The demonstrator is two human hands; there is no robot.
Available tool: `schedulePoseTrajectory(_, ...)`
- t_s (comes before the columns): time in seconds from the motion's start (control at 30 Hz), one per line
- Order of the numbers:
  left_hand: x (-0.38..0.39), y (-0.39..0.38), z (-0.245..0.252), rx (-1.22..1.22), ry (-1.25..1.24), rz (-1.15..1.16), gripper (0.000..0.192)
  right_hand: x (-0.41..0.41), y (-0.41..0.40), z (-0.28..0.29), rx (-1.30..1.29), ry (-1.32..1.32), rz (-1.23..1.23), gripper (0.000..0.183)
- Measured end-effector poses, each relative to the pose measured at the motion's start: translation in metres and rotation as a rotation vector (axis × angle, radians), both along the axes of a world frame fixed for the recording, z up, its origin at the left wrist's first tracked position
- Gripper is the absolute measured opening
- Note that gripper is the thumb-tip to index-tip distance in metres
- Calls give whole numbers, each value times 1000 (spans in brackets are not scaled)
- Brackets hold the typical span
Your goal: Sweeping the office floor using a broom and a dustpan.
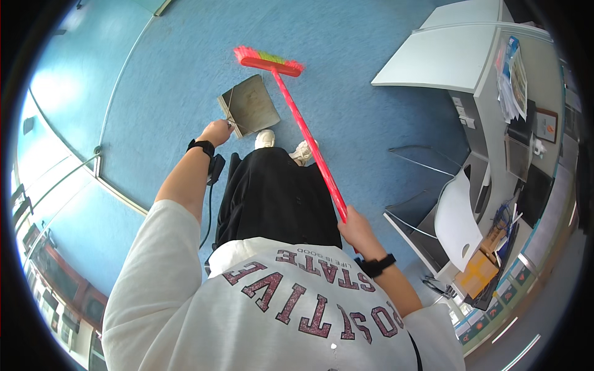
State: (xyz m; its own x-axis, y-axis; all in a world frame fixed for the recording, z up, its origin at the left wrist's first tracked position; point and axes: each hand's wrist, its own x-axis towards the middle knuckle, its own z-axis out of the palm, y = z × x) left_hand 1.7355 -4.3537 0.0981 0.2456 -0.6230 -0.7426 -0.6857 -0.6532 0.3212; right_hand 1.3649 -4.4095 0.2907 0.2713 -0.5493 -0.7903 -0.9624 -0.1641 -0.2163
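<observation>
My right hand (358, 230) is closed around the upper part of a red broom's handle (308, 137). The broom's head (270, 61), with pink and green bristles, lies beyond the far edge of a dustpan. This worn, grey-brown dustpan (254, 104) rests on the blue floor in front of my shoes. My left hand (217, 132) is closed at the near left side of the dustpan, where thin cords or wires run; its handle is mostly hidden by the fingers. Both wrists wear black straps.
On the right stand a white desk (431, 58) with papers, a white chair (457, 218) with thin metal legs, and a cardboard box (476, 273). A pale strip (124, 199) crosses the floor on the left. My white shoes (265, 139) stand just behind the dustpan.
</observation>
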Motion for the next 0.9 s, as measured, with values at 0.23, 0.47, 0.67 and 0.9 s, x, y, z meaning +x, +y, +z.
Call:
schedulePoseTrajectory(0.23, 6, 2, -13, -16, -34, 16, 31, -2, -9, 31, 710, -101, -555, 10)
schedulePoseTrajectory(0.47, 0, 20, 19, 22, -8, -61, 31, -4, 0, 76, 396, -144, -353, 12)
schedulePoseTrajectory(0.67, -2, 79, 52, 47, 59, 338, 43, 33, -31, 57, 129, -48, -136, 13)
schedulePoseTrajectory(0.9, -33, 159, 96, 91, 199, 785, 71, 21, -105, 11, -99, 23, 335, 27)
